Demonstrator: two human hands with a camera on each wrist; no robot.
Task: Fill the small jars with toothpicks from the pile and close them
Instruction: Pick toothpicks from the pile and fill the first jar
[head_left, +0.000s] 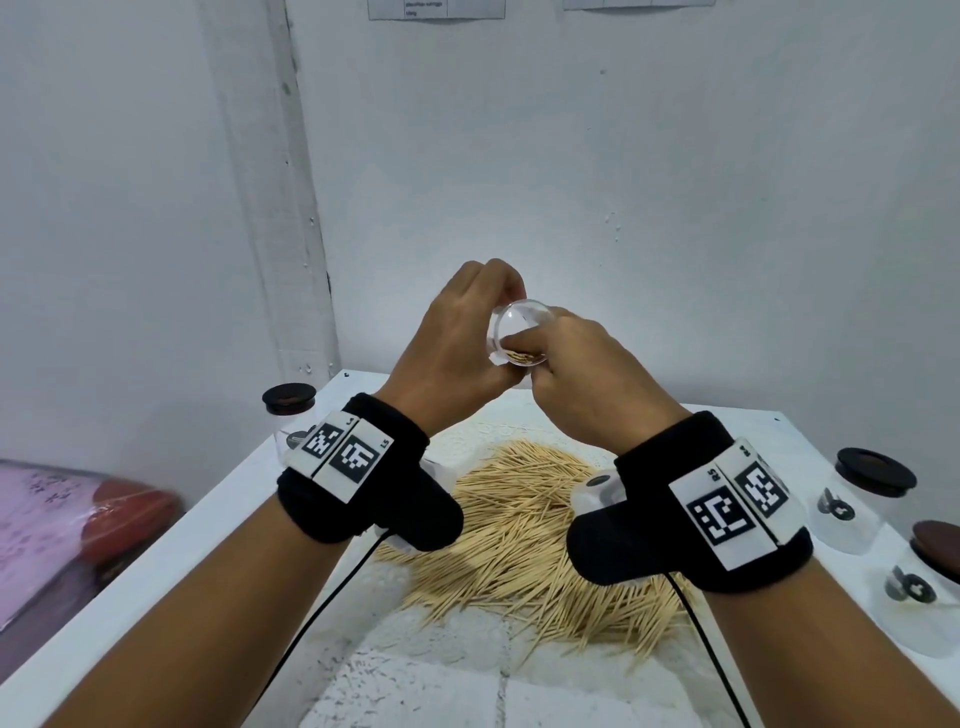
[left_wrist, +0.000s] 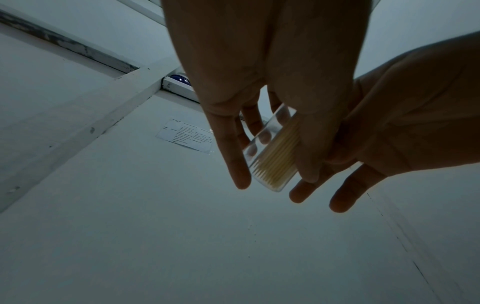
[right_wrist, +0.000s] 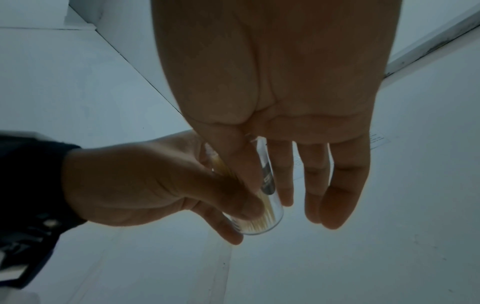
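Seeing both hands raised above the table (head_left: 779, 431), meeting at 12 o'clock of the toothpick pile (head_left: 524, 540). Left hand (head_left: 457, 343) is wrapped round a clear small jar (head_left: 514, 332), mouth tilted toward the head camera. Left wrist view: its fingers (left_wrist: 231, 148) lie along the jar wall (left_wrist: 270, 152), a bundle of toothpicks (left_wrist: 279, 158) visible through the glass. Right hand (head_left: 587, 374) has its thumb and forefinger pinched at the jar mouth on the toothpicks; from the right wrist, the other three fingers (right_wrist: 337, 185) hang straight and slightly spread beside the jar (right_wrist: 262, 197). The hands block most of the jar in the head view.

Around:
- Closed jar with dark lid (head_left: 288, 415) at 9 to 10 o'clock of the pile, partly behind the left wristband (head_left: 358, 467).
- Two more lidded jars at 3 o'clock, near the table's right edge: far one (head_left: 857, 499), near one (head_left: 930, 577). Each carries a dark logo sticker, unreadable.
- Pink-and-red bundle (head_left: 67, 525) off the table at 9 o'clock.
- Cables run from both wristbands toward 6 o'clock.

Writing: wristband tags show "L5" on the left and "R5" on the right (head_left: 727, 499). Printed sheets (head_left: 436, 8) on the wall at 12 o'clock; text too small to read.
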